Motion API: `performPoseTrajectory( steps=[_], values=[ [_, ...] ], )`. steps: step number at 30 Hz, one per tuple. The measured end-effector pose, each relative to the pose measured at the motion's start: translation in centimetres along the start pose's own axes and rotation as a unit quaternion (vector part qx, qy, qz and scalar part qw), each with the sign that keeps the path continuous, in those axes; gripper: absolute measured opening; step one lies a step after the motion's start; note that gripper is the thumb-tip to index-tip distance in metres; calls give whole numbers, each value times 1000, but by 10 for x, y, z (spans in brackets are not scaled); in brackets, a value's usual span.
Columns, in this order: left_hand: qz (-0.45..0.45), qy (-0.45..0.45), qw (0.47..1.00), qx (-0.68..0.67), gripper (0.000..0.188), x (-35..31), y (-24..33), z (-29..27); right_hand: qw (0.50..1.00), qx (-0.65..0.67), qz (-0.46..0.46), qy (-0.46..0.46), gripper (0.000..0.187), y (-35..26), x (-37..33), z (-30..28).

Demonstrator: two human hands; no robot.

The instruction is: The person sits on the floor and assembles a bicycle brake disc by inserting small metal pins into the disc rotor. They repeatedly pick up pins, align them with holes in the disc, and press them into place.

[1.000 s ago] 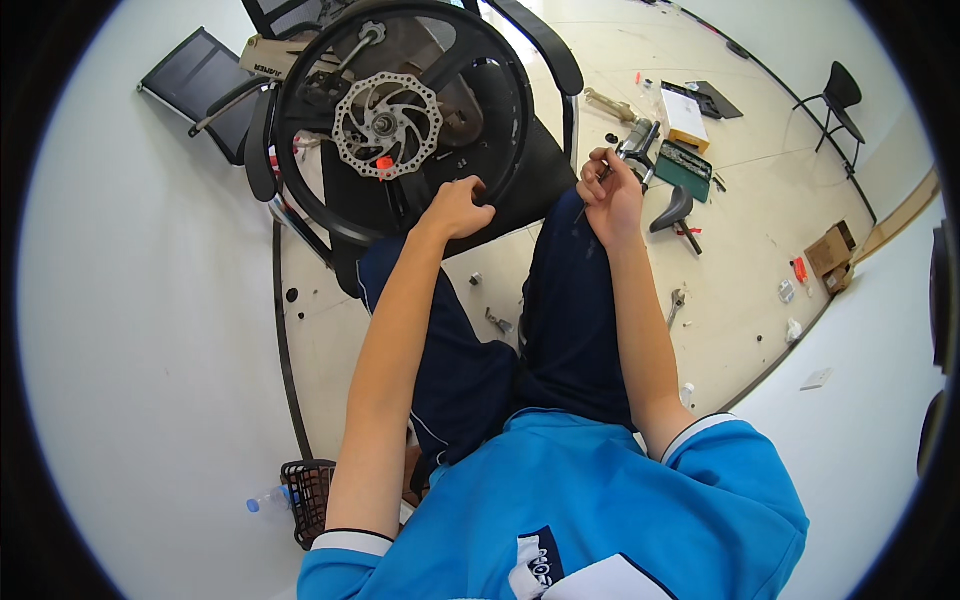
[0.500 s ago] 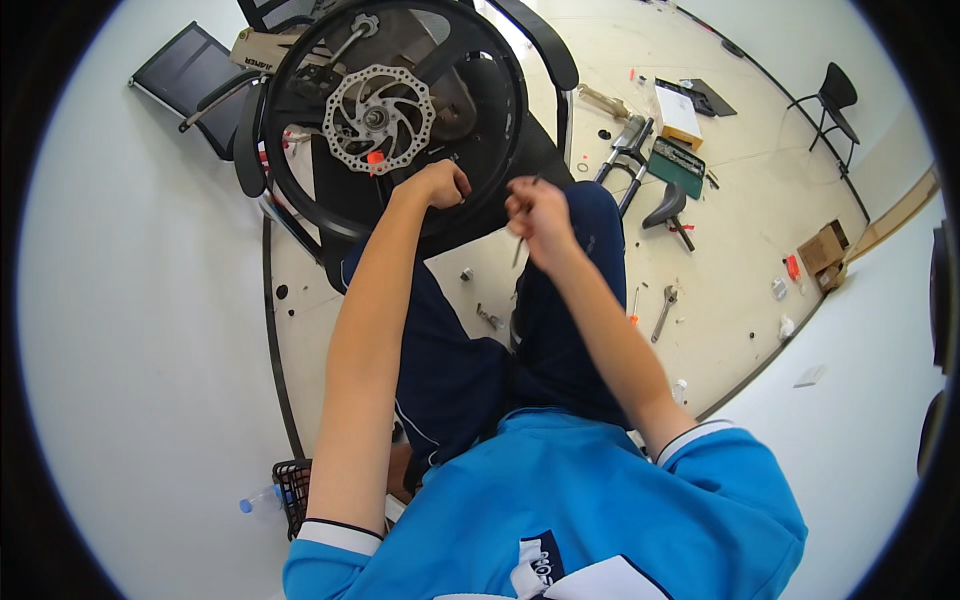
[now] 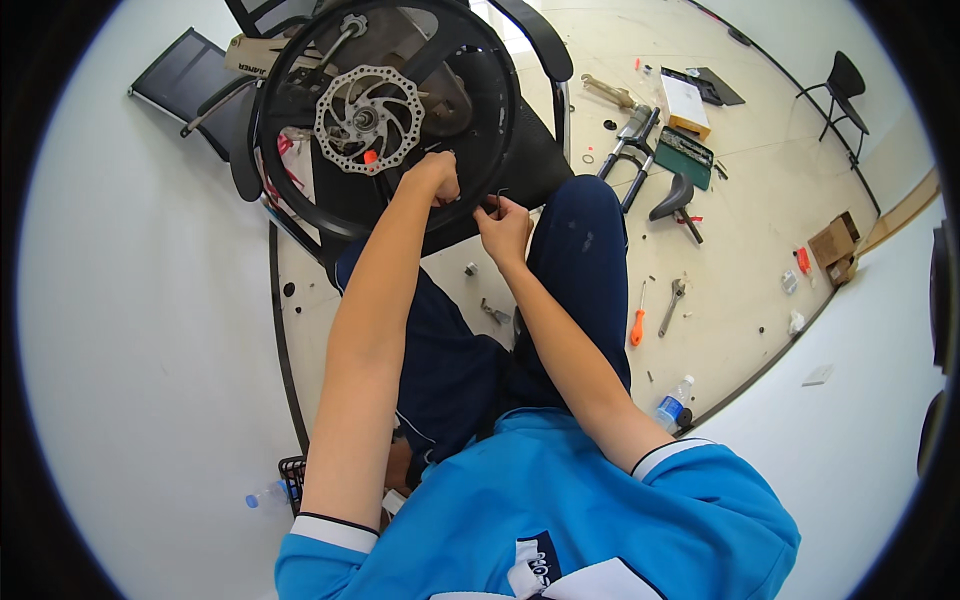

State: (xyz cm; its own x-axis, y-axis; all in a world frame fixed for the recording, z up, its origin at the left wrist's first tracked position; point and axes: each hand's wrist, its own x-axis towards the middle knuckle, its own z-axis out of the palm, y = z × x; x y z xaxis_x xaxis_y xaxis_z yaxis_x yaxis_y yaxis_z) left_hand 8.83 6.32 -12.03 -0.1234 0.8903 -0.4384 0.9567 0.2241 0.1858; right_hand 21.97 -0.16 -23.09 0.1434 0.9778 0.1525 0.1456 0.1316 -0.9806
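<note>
A black spoked wheel [image 3: 511,110] with a silver brake disc [image 3: 350,120] lies on a black chair [image 3: 535,160] in front of me. My left hand [image 3: 437,177] reaches over the wheel's near side, its fingers curled in; whatever they hold is hidden. Beside the near right part of the rim, my right hand [image 3: 504,232] pinches a thin dark hex key [image 3: 503,193], whose bent end sticks up past the fingertips. A small orange piece [image 3: 371,157] shows at the disc's near edge.
On the floor to the right lie a bicycle fork [image 3: 632,155], a saddle [image 3: 675,198], a green tool case [image 3: 684,157], an orange screwdriver [image 3: 637,328] and an adjustable wrench [image 3: 672,305]. A bottle [image 3: 675,400] stands near my right elbow. Another chair [image 3: 185,85] is at the left.
My right hand has moved left and slightly down with the hex key, to the wheel's rim. My left hand has stayed over the wheel, its fingers curled further in. The whole view has shifted slightly.
</note>
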Motion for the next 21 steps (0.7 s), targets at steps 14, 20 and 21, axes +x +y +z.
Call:
performPoseTrajectory(
  steps=[14,20,21],
  values=[
    [-46,37,994,-88,19,-1,4,2,999,3,-37,32,20,1,12,-1],
    [-32,59,980,-188,23,16,-8,14,998,-13,-50,-41,18,-4,14,-8],
    [-21,52,976,-212,23,19,-11,17,998,8,-39,-49,18,-3,14,-8]
  ],
)
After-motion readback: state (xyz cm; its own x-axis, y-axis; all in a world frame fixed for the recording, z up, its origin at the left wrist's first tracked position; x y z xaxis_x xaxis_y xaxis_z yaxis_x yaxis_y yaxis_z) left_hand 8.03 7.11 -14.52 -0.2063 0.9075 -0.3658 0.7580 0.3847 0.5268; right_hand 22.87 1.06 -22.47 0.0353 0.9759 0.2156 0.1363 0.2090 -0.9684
